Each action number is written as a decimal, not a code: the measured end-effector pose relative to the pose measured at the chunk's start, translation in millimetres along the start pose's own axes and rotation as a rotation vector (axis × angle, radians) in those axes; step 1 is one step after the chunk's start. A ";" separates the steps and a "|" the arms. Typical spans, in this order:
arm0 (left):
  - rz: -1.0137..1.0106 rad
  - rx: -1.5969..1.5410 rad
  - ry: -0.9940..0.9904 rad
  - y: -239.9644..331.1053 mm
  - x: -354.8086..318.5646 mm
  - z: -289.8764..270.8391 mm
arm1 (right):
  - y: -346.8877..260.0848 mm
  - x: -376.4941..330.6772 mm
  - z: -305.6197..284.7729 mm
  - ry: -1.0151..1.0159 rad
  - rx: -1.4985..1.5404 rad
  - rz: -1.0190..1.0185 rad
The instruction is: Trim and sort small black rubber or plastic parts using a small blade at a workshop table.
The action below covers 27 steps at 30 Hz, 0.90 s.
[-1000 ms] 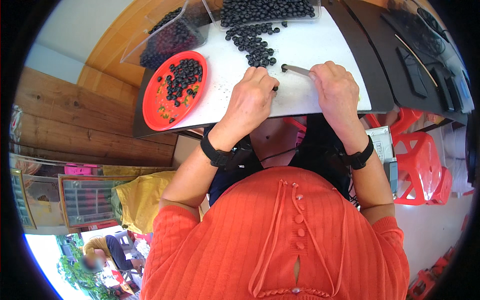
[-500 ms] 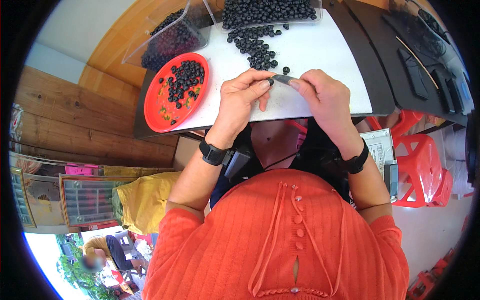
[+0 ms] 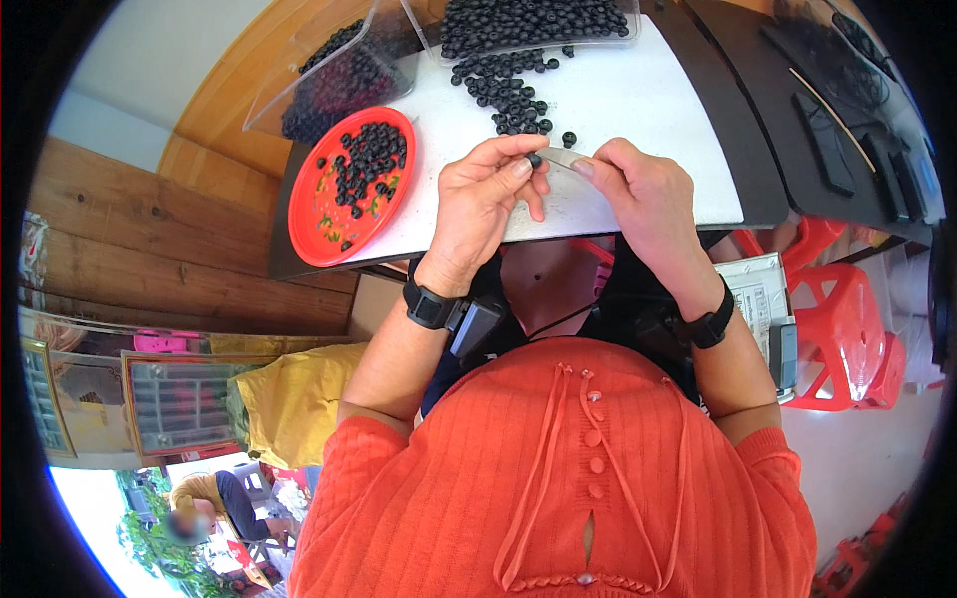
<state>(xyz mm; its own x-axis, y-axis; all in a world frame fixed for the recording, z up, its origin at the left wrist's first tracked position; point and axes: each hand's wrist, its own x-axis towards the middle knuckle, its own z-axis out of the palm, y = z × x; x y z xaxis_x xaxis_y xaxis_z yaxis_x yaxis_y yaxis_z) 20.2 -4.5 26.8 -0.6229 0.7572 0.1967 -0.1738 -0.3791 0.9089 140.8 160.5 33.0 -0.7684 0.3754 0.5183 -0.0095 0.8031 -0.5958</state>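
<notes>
Red plate (image 3: 310, 204) left, dark balls (image 3: 367, 159) inside; left tub (image 3: 274, 110), beyond plate, and far tub (image 3: 598, 42), both clear, heaped with balls; loose balls trail across white board (image 3: 638, 110); left hand (image 3: 480, 194) raised over near edge, thumb and forefinger pinching one ball (image 3: 534, 159), other fingers loosely parted; right hand (image 3: 646, 196) beside it, fingers closed round knife (image 3: 561, 156), blade at ball.
</notes>
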 end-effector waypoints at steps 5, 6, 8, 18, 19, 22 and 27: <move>0.016 0.015 0.002 -1.4 -0.2 1.1 | 0.1 -0.5 0.1 0.023 0.030 -0.022; 0.014 0.016 0.001 -1.9 -0.1 0.9 | 0.3 -0.6 0.0 0.024 0.031 -0.021; 0.026 0.015 0.004 -2.5 0.2 0.6 | 0.5 -1.0 0.0 0.014 0.026 -0.021; 0.045 0.056 -0.017 -2.1 -0.8 3.7 | 4.0 0.2 0.4 0.006 0.051 -0.016; 0.063 0.065 -0.010 -2.9 -0.9 4.0 | 4.7 0.0 1.4 0.007 0.050 -0.022; 0.087 0.070 -0.004 -4.2 -0.6 4.3 | 4.2 -0.1 0.3 0.004 0.044 -0.025; 0.089 0.071 -0.009 -3.5 -0.3 3.8 | 4.4 -0.5 0.3 -0.005 0.065 -0.011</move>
<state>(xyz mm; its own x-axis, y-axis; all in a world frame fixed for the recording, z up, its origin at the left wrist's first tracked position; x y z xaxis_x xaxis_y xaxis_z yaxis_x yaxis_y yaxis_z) 23.8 -1.5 24.9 -0.6263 0.7271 0.2812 -0.0633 -0.4070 0.9112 141.0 163.7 29.9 -0.7715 0.3640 0.5219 -0.0596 0.7752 -0.6289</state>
